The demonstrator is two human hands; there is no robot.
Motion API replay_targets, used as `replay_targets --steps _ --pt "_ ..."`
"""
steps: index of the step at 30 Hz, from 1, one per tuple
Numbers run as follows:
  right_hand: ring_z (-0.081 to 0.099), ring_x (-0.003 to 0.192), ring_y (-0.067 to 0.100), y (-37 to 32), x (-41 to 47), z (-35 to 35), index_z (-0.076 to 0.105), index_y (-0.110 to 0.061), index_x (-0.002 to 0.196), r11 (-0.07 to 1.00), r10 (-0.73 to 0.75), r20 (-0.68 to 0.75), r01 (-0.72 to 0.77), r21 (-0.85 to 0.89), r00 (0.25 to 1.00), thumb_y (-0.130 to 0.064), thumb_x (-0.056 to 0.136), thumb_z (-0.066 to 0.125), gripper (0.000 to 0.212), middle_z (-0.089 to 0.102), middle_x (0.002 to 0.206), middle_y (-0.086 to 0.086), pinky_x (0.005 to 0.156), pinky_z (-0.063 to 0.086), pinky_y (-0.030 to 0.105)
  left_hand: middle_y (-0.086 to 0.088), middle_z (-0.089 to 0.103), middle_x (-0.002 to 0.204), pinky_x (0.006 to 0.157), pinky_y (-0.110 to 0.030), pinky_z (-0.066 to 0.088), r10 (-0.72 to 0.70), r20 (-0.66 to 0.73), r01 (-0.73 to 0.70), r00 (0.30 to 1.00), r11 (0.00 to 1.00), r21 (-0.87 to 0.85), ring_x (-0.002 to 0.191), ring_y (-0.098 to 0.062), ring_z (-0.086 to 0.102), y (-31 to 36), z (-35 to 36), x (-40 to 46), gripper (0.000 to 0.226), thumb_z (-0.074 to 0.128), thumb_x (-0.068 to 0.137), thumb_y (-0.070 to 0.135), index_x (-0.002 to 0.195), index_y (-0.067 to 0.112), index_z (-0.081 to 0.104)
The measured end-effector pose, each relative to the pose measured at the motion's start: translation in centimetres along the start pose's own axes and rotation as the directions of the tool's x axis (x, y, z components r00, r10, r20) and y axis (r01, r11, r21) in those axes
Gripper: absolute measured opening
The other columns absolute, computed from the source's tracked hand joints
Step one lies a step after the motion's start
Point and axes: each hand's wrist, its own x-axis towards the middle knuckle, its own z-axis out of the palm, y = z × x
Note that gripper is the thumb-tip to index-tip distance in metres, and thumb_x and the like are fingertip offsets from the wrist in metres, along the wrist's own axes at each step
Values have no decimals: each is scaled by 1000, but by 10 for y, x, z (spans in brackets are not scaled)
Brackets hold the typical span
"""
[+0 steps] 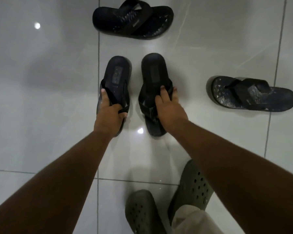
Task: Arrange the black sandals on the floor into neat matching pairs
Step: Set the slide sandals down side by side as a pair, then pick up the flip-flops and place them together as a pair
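Observation:
Two plain black sandals lie side by side in the middle of the floor, heels pointing away from me. My left hand (108,114) grips the strap of the left sandal (118,73). My right hand (169,107) grips the strap of the right sandal (153,70). A patterned black sandal (134,19) lies crosswise at the top of the view. Another patterned black sandal (254,95) lies crosswise at the right, apart from the others.
The floor is glossy white tile (49,81) with dark grout lines and light glare. My own feet in grey-green clogs (193,184) stand at the bottom, close below the middle pair.

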Motion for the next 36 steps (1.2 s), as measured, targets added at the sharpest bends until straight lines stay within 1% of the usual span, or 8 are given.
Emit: replay_targets --steps 6,10,12,16,19,24,33,36 --pt "-9 147 52 -45 -14 34 17 -8 157 999 7 37 -6 -37 999 -14 102 48 63 -11 166 13 109 38 51 -21 21 157 114 -46 28 -14 -2 13 1000 997 -79 138 -40 34 -17 10 -21 55 54 92 35 135 2 49" --pt "-5 147 53 -50 -18 36 7 -15 159 999 -29 89 33 -38 996 -26 100 55 77 -16 166 10 114 33 56 -3 11 162 109 -38 41 -14 -44 8 999 989 -149 93 -12 57 -27 7 -26 31 57 92 34 115 14 63" --pt "3 148 51 -40 -20 22 0 -24 159 999 -50 87 51 -16 995 -43 92 64 95 -18 165 5 113 31 60 -7 14 160 105 -44 46 13 -55 -18 998 997 -81 101 -23 59 -24 -2 -27 25 59 88 43 99 20 63" --pt "23 144 48 18 -33 -25 13 -23 156 992 95 -135 -104 -65 986 -56 83 67 96 -4 166 10 101 40 60 -12 41 143 98 -55 48 35 -150 -29 988 999 39 118 -36 53 8 -38 -13 50 59 81 58 114 21 52" --pt "29 139 50 84 -45 -56 19 -14 154 899 419 -223 -437 -36 880 -53 83 70 96 9 163 18 97 43 64 -14 42 143 98 -55 46 92 -193 -82 977 995 60 121 -39 50 59 -66 23 61 61 81 52 127 16 47" --pt "14 144 56 173 -48 -69 -3 -2 156 583 781 46 -754 301 623 -52 89 65 108 -5 163 25 109 27 64 -18 29 155 114 -50 32 150 -162 -151 975 988 4 139 -39 34 145 -99 127 80 65 84 31 149 11 22" --pt "2 145 57 201 -21 -47 5 -10 158 692 687 -30 -641 333 726 -57 92 56 95 -2 163 25 114 18 63 -10 42 150 117 -39 31 94 -149 -149 984 895 -421 138 -28 39 165 -75 171 80 70 81 39 147 14 34" --pt "-3 146 55 222 -35 -51 9 -22 158 855 519 -118 -510 99 847 -59 89 59 93 -1 166 15 114 16 64 -14 49 145 113 -37 34 141 -148 -174 979 954 -244 133 -30 45 186 -55 157 73 66 82 49 140 9 46"
